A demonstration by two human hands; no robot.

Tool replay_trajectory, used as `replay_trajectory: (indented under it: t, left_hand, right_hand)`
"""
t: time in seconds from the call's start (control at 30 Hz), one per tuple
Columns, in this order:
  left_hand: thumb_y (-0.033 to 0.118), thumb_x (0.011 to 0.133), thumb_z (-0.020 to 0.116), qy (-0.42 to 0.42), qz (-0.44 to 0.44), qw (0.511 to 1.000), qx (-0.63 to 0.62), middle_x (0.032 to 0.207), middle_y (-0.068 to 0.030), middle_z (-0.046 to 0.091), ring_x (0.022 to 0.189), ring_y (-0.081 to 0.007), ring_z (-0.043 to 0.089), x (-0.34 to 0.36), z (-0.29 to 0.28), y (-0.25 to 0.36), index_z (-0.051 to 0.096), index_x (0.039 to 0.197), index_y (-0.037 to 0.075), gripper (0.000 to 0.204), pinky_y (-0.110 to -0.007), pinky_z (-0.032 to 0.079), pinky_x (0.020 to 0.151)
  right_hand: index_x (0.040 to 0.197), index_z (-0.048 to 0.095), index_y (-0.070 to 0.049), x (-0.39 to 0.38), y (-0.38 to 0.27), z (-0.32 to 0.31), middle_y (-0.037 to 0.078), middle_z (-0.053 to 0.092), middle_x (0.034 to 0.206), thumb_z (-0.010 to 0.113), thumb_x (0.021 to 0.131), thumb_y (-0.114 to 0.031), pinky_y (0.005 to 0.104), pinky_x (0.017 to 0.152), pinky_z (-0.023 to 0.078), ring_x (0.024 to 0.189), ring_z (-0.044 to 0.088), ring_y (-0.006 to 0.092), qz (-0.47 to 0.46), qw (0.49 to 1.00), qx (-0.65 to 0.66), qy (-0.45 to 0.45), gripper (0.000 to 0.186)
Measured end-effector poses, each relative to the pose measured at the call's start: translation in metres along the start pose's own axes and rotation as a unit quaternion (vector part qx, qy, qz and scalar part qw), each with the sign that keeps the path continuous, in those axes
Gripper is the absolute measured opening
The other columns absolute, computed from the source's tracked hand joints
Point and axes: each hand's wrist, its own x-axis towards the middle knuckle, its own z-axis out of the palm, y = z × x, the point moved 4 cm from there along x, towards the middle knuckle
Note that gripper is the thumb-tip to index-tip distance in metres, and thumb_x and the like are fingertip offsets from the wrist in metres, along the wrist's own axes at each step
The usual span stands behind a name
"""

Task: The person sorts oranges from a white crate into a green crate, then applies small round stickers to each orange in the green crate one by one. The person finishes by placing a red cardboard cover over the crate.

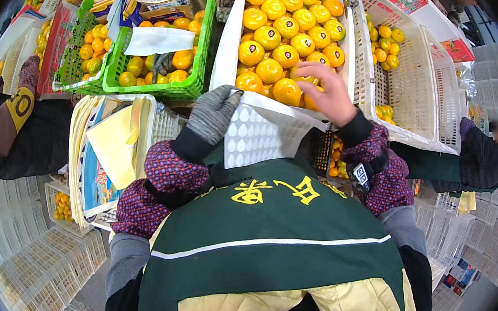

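Observation:
My left hand (211,115), in a grey knit glove, grips the upper left corner of a white sticker sheet (265,134). Pale drop-shaped spots run in rows across the sheet, which slopes down against my apron (257,228). My bare right hand (331,96) hovers at the near right of a white-lined box (228,42), its thumb and fingers apart and nothing visible in them. Close to those fingertips is an orange mandarin (286,92). Several rows of mandarins fill the box, many bearing a small dark round sticker.
Left of the box stands a green crate (131,94) of mandarins with a white paper on top. A basket of papers (116,146) is nearer. To the right, a white plastic crate (410,85) holds some fruit. Other people (10,130) are at both sides.

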Motion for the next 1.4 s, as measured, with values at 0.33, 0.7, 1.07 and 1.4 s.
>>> replay_trajectory:
  t: [0.33, 0.7, 1.07, 1.4]
  left_hand:
    - [0.022, 0.103, 0.056, 0.006, -0.026, 0.987, -0.161, 0.1, -0.0087, 0.07, 0.09, -0.0146, 0.063, -0.021, 0.011, -0.018, 0.066, 0.115, -0.001, 0.028, -0.028, 0.051, 0.081]
    - [0.029, 0.101, 0.058, 0.192, -0.016, 0.978, 0.079, 0.096, -0.0205, 0.07, 0.089, -0.0332, 0.068, -0.045, -0.05, -0.05, 0.067, 0.11, -0.001, 0.032, -0.039, 0.052, 0.08]
    - [0.018, 0.1, 0.059, 0.191, 0.029, 0.981, 0.032, 0.087, -0.0109, 0.07, 0.079, -0.0202, 0.066, -0.053, -0.084, -0.02, 0.066, 0.11, 0.0, 0.021, -0.032, 0.052, 0.074]
    - [0.031, 0.102, 0.054, 0.012, 0.31, 0.95, 0.012, 0.102, -0.009, 0.071, 0.104, -0.0256, 0.067, -0.018, -0.06, 0.066, 0.07, 0.109, 0.007, 0.03, -0.037, 0.052, 0.091]
  right_hand:
    - [0.093, 0.068, -0.004, 0.011, -0.091, 0.071, 0.01, 0.07, 0.099, 0.072, 0.072, 0.002, 0.0352, 0.082, 0.056, 0.094, 0.068, 0.0297, -0.16, 0.983, 0.0, 0.087, 0.022]
    - [0.087, 0.064, -0.01, 0.014, 0.004, 0.025, 0.016, 0.057, 0.132, 0.068, 0.08, -0.01, 0.0475, 0.107, 0.036, 0.128, 0.048, 0.0362, -0.005, 0.998, -0.06, 0.036, 0.009]
    - [0.119, 0.057, -0.009, -0.017, 0.042, 0.036, 0.013, 0.045, 0.146, 0.078, 0.077, -0.023, 0.0499, 0.111, 0.032, 0.135, 0.042, 0.0318, 0.018, 0.922, -0.386, -0.006, 0.05]
    - [0.152, 0.032, -0.011, -0.025, 0.0, -0.007, 0.015, 0.067, 0.118, 0.055, 0.102, -0.034, 0.0338, 0.084, 0.057, 0.099, 0.07, 0.0244, 0.323, 0.734, 0.588, -0.106, 0.059]
